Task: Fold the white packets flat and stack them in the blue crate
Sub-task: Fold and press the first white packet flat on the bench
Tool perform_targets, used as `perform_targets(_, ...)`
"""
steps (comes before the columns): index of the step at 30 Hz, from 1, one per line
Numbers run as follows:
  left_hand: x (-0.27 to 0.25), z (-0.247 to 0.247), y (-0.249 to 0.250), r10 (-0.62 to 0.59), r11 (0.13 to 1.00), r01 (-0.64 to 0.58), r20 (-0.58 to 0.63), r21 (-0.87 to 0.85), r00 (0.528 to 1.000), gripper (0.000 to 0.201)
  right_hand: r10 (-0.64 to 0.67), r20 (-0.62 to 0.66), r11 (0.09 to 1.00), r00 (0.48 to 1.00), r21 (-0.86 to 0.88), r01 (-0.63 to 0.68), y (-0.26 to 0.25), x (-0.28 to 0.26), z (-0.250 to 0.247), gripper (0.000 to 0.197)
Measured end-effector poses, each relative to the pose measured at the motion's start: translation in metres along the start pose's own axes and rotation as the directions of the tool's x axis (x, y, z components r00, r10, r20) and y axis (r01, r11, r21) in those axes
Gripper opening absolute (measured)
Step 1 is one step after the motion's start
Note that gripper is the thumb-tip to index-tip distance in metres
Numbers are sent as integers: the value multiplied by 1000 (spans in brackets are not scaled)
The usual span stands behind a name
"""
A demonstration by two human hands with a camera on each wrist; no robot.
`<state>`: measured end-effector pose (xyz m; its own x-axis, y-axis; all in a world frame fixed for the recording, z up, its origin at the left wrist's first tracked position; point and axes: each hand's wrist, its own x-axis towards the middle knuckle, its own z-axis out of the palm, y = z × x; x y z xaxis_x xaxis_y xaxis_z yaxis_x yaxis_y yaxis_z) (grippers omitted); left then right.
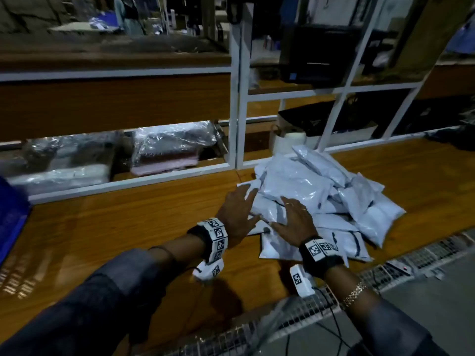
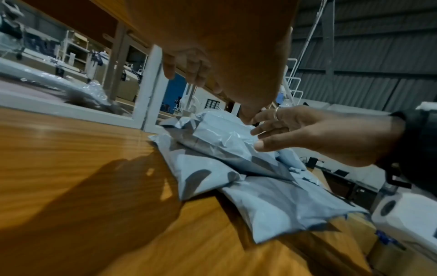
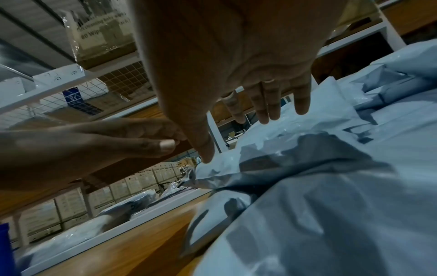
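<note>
A heap of white plastic packets [image 1: 321,191] lies on the wooden table [image 1: 128,222], right of centre. My left hand [image 1: 237,210] hovers at the heap's near left edge with fingers spread and straight, above the packets [image 2: 227,145]. My right hand [image 1: 294,220] is beside it, fingers extended over the packets [image 3: 319,168], palm down and holding nothing. Both hands are just above the plastic; actual touch is unclear. A sliver of the blue crate [image 1: 10,217] shows at the far left edge.
A white metal shelf frame [image 1: 235,104] stands behind the table, with plastic-wrapped bundles [image 1: 169,147] on its low shelf. A wire mesh tray [image 1: 385,276] with cables runs along the table's near edge. Bare wood lies between crate and heap.
</note>
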<state>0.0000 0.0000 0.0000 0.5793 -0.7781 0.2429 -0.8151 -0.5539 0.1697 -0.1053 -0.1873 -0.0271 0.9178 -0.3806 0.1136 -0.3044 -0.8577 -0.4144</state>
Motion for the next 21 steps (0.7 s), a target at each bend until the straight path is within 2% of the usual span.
perform_targets(5, 40, 21, 3, -72, 992, 54, 159, 113, 985, 85, 15, 101, 990, 995, -140, -1, 13, 11, 5, 89)
perform_targets(11, 58, 47, -10, -22, 993, -14, 297, 119, 955, 90, -37, 111, 970, 993, -235, 63, 16, 18, 20, 86)
perform_targets(17, 62, 54, -28, 52, 982, -95, 252, 161, 966, 85, -93, 64, 971, 994, -214, 104, 13, 23, 18, 69)
perform_targets(21, 53, 37, -37, 68, 989, -97, 247, 107, 967, 89, -214, -27, 963, 977, -174, 206, 0, 19, 12, 53)
